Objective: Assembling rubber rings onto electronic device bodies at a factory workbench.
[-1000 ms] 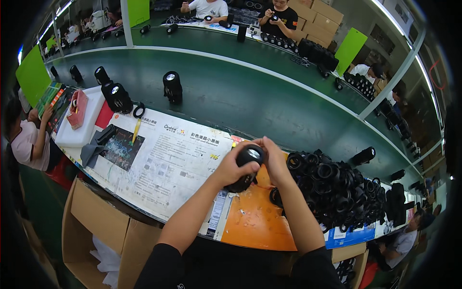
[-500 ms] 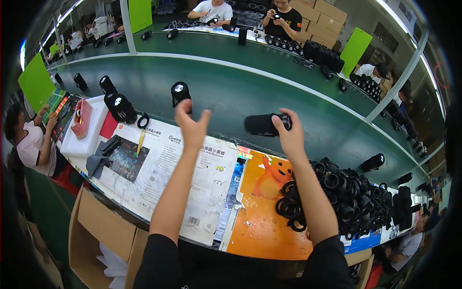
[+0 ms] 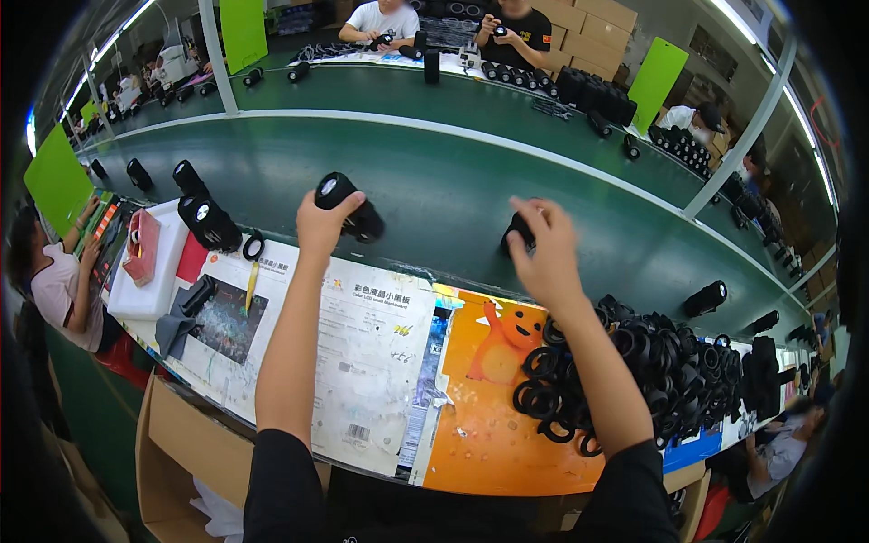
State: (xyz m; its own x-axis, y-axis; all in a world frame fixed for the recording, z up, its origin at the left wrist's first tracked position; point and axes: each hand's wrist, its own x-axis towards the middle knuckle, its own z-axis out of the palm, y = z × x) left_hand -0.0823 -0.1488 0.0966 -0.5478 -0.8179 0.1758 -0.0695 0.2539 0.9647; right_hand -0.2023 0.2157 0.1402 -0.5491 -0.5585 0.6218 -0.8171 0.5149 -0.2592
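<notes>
My left hand (image 3: 323, 222) is closed around a black cylindrical speaker (image 3: 364, 223), which leans over the green conveyor belt (image 3: 434, 195) with its round end up. Farther right, my right hand (image 3: 550, 253) has its fingers apart, slightly smeared, beside another black speaker (image 3: 512, 237) standing on the belt. The fingers partly cover that speaker, and I cannot tell whether they touch it. Below my right hand, a heap of black rings (image 3: 656, 362) lies on the bench, some against the orange sheet (image 3: 498, 425).
At the left are several black speakers (image 3: 210, 224), a black ring (image 3: 254, 245), a yellow pen-like tool (image 3: 251, 288) and a white foam tray (image 3: 167, 294). A single speaker (image 3: 705, 299) lies on the belt at right. An opened cardboard box (image 3: 195, 443) stands below. Co-workers sit across the belt and alongside.
My left hand has closed on the standing speaker and tilted it. The speaker lying sideways in my right hand now stands upright, with those fingers spread. The view has shifted slightly.
</notes>
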